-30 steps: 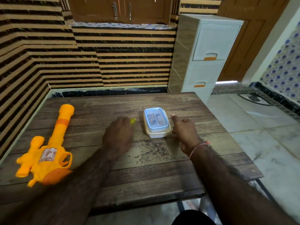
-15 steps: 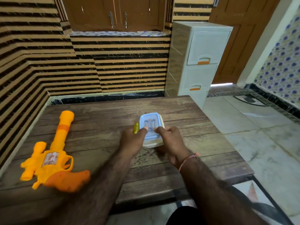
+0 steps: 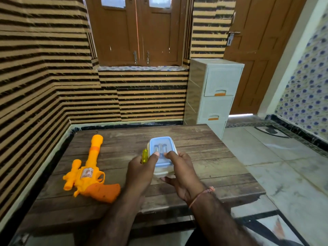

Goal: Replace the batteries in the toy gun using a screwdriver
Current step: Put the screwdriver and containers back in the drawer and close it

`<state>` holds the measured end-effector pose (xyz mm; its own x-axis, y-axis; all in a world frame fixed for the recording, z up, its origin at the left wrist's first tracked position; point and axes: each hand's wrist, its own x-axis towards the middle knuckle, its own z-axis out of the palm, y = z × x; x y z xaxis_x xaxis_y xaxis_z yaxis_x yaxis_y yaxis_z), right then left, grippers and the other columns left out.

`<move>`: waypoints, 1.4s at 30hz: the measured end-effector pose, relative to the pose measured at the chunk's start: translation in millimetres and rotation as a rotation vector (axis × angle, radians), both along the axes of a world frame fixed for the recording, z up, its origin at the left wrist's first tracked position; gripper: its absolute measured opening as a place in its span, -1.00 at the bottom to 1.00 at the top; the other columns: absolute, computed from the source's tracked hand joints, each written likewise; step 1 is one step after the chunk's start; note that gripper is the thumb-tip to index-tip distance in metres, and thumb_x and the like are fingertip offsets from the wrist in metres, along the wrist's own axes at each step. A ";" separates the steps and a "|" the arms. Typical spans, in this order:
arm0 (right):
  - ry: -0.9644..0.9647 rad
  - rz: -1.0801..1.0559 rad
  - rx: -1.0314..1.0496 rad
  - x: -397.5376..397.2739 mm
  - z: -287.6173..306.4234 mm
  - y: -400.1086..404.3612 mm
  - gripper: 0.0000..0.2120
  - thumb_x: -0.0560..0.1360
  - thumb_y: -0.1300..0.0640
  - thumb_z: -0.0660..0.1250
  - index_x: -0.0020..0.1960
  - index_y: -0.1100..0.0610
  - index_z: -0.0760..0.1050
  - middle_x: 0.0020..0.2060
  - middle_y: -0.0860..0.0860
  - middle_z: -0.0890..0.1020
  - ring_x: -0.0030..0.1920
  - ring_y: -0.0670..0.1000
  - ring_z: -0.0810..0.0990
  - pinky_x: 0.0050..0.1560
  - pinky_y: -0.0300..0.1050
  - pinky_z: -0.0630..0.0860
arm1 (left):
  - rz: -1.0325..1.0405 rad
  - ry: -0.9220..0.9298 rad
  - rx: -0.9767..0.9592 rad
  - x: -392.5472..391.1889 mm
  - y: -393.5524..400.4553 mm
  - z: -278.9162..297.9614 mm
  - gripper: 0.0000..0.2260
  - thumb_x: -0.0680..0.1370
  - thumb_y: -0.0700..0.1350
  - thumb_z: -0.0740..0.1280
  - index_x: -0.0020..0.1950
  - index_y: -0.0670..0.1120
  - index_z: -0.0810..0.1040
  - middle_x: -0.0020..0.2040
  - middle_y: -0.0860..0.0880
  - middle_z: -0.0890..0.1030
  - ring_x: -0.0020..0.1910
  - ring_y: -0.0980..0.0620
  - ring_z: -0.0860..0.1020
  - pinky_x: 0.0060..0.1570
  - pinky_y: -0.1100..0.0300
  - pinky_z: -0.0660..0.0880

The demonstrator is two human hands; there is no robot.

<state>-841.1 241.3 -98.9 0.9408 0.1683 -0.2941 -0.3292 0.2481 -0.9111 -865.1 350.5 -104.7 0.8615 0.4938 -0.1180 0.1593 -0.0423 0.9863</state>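
A small plastic box (image 3: 162,151) with a clear blue lid sits tilted between both my hands over the wooden table (image 3: 204,157); batteries show faintly through the lid. My left hand (image 3: 141,167) grips the box's left side with its thumb on the lid, and a yellow screwdriver handle (image 3: 145,155) sticks out beside its fingers. My right hand (image 3: 179,167) holds the box's right side, thumb on the lid. The orange and yellow toy gun (image 3: 88,173) lies on the table to the left, barrel pointing away, apart from both hands.
The table stands against a striped wall on the left and at the back. A white plastic drawer unit (image 3: 216,96) stands behind the table's far right corner. Tiled floor (image 3: 284,166) lies to the right of the table edge.
Both hands closed in on the box from either side and took hold of it, then drew it nearer and tilted it. The camera view tipped upward.
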 end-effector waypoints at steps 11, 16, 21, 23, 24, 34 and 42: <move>-0.113 0.022 -0.064 12.0 13.1 4.6 -0.75 0.49 0.10 0.32 0.14 0.06 0.39 0.02 0.13 0.66 -0.05 0.13 0.67 -0.16 0.03 0.59 | -0.010 -0.024 -0.159 9.4 16.2 26.1 -0.77 0.59 0.03 0.31 -0.06 -0.10 0.63 -0.28 -0.05 0.60 -0.60 0.12 0.36 -0.61 0.37 0.19; -0.106 0.061 -0.193 50.4 -0.1 20.0 -0.68 0.47 0.09 0.32 0.19 0.07 0.37 0.01 0.09 0.64 -0.06 0.09 0.66 -0.10 0.03 0.58 | 0.007 0.019 -0.171 41.7 34.3 8.4 -0.79 0.59 0.02 0.31 -0.14 -0.08 0.60 -0.47 0.02 0.52 -0.62 0.15 0.38 -0.62 0.38 0.20; -0.054 0.080 -0.247 114.1 -17.9 38.9 -0.69 0.49 0.01 0.33 0.19 0.05 0.37 -0.01 0.07 0.64 -0.08 0.06 0.67 -0.08 0.06 0.61 | 0.018 0.070 -0.184 96.6 52.7 -6.0 -0.79 0.60 0.01 0.31 -0.04 -0.12 0.61 -0.55 0.06 0.47 -0.68 0.24 0.40 -0.67 0.42 0.22; -0.032 0.076 -0.256 144.5 -22.8 45.4 -0.66 0.49 -0.03 0.35 0.19 0.05 0.37 0.01 0.07 0.65 -0.05 0.08 0.68 -0.02 0.13 0.61 | 0.024 0.086 -0.167 124.9 59.1 -10.4 -0.77 0.60 0.01 0.31 -0.02 -0.13 0.63 -0.54 0.08 0.46 -0.68 0.24 0.40 -0.67 0.42 0.23; -0.019 0.075 -0.257 155.1 -22.2 47.1 -0.66 0.49 -0.03 0.36 0.19 0.04 0.37 0.01 0.07 0.65 -0.04 0.08 0.68 -0.02 0.13 0.61 | 0.027 0.096 -0.154 135.5 60.5 -9.8 -0.77 0.60 0.02 0.32 -0.02 -0.13 0.63 -0.55 0.09 0.46 -0.68 0.24 0.40 -0.66 0.42 0.22; 0.055 0.038 -0.303 221.9 113.8 25.6 -0.42 0.30 -0.15 0.47 0.19 0.12 0.43 0.01 0.11 0.69 -0.01 0.12 0.70 -0.03 0.18 0.59 | -0.057 0.157 -0.194 215.8 50.9 122.3 -0.78 0.56 0.00 0.37 -0.22 -0.11 0.57 -0.62 0.10 0.40 -0.63 0.22 0.38 -0.60 0.37 0.25; 0.126 0.023 -0.231 215.9 290.2 -15.5 -0.68 0.42 -0.02 0.40 0.14 0.03 0.56 0.01 0.15 0.69 0.05 0.24 0.66 -0.10 0.06 0.51 | -0.238 0.097 -0.107 228.3 24.5 288.4 -0.47 0.26 0.31 0.33 -0.22 -0.18 0.65 -0.46 0.02 0.58 -0.45 0.05 0.50 -0.36 0.14 0.41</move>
